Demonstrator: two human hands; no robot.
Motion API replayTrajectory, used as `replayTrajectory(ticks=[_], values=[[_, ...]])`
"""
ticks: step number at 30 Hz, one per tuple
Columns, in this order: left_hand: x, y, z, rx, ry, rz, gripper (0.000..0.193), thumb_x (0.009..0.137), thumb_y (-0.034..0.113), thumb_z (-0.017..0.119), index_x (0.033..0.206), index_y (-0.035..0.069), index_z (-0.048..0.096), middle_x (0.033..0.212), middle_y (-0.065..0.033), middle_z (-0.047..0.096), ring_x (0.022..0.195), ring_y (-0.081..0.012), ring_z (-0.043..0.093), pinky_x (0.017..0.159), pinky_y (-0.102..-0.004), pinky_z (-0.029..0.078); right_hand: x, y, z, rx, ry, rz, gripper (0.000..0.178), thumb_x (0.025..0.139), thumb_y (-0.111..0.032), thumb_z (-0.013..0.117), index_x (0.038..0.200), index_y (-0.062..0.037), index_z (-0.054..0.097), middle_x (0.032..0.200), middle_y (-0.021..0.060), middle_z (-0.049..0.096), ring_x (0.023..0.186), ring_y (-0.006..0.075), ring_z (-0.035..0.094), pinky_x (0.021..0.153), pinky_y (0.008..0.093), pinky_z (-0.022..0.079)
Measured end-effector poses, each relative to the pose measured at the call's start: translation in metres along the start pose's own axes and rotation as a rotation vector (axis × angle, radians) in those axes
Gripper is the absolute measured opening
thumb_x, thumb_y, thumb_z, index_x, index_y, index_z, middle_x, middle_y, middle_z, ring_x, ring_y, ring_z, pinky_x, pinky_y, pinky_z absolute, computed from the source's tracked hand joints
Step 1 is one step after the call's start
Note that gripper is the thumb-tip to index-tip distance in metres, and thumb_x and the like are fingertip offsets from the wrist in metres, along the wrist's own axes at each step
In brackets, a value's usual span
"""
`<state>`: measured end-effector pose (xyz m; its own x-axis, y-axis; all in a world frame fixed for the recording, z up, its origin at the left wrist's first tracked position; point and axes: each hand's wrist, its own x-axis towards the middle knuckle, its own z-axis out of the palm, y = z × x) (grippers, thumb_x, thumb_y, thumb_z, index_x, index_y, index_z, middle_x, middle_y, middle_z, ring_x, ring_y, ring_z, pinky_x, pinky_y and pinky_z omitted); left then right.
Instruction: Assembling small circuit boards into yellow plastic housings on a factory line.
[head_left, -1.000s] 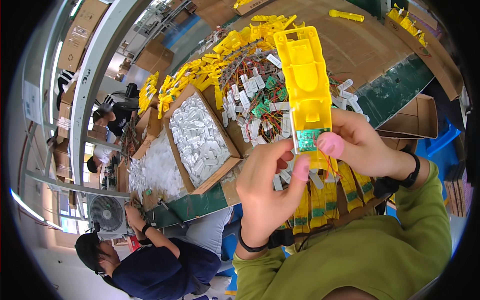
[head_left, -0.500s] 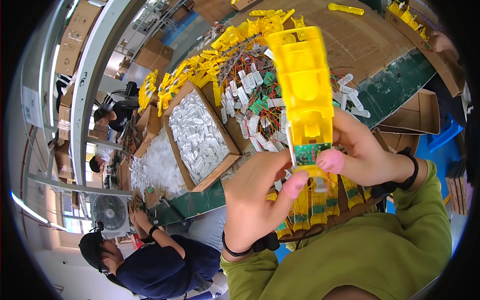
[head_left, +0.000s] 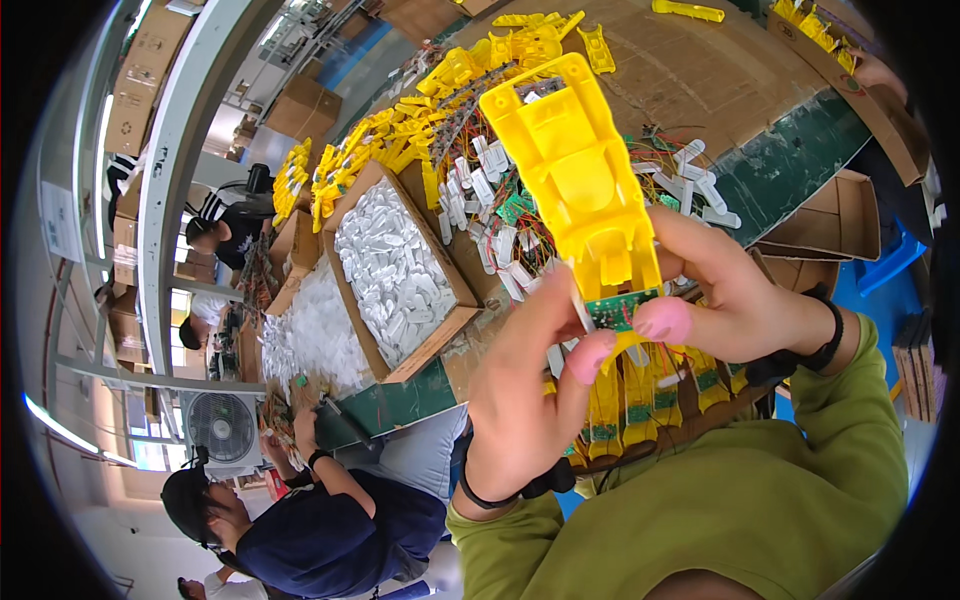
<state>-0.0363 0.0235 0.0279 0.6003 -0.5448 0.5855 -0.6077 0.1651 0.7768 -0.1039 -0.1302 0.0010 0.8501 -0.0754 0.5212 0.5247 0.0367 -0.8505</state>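
Observation:
Both my hands hold a yellow plastic housing [head_left: 580,170] up over the bench, its hollow inside facing me. A small green circuit board [head_left: 612,312] with thin red wires sits across its lower end. My left hand [head_left: 525,375] grips the lower left side, thumb beside a white strip at the board's edge. My right hand [head_left: 725,305] pinches the right side, its thumb on the board's right end. Pink covers wrap both thumb tips. Below the hands, several yellow housings with green boards [head_left: 640,405] lie in a row, partly hidden.
A cardboard box of white plastic pieces [head_left: 392,265] stands left, beside a heap of clear pieces [head_left: 315,335]. Wired boards and white parts [head_left: 495,190] pile up behind the housing, with yellow housings [head_left: 370,150] beyond. A co-worker in dark clothes [head_left: 320,535] works at lower left.
The housing's top has tilted to the left, and my left hand has shifted slightly right and turned. The co-worker's arms have moved.

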Motion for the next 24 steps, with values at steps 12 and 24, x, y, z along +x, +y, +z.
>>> replayTrajectory(ticks=[12, 24], values=[[-0.003, 0.0, -0.012, -0.023, -0.156, -0.069, 0.045, 0.071, 0.008, 0.067, 0.107, -0.006, 0.043, 0.087, -0.0094, 0.057, 0.07, -0.0141, 0.057, 0.058, -0.025, 0.048, 0.0, 0.006, -0.009, -0.263, -0.163, -0.151, 0.043, 0.081, -0.022, 0.055, 0.115, -0.0019, 0.04, 0.082, 0.0072, 0.056, 0.066, 0.0152, 0.058, 0.06, 0.0275, 0.044], [-0.01, -0.015, 0.0, -0.212, -0.264, -0.182, 0.037, 0.077, 0.006, 0.058, 0.11, -0.004, 0.044, 0.102, -0.0074, 0.046, 0.094, -0.0138, 0.049, 0.076, -0.0266, 0.042, -0.009, 0.001, -0.008, -0.504, -0.168, -0.139, 0.042, 0.072, -0.011, 0.047, 0.113, -0.0024, 0.042, 0.061, 0.0091, 0.052, 0.049, 0.024, 0.052, 0.045, 0.0312, 0.039]])
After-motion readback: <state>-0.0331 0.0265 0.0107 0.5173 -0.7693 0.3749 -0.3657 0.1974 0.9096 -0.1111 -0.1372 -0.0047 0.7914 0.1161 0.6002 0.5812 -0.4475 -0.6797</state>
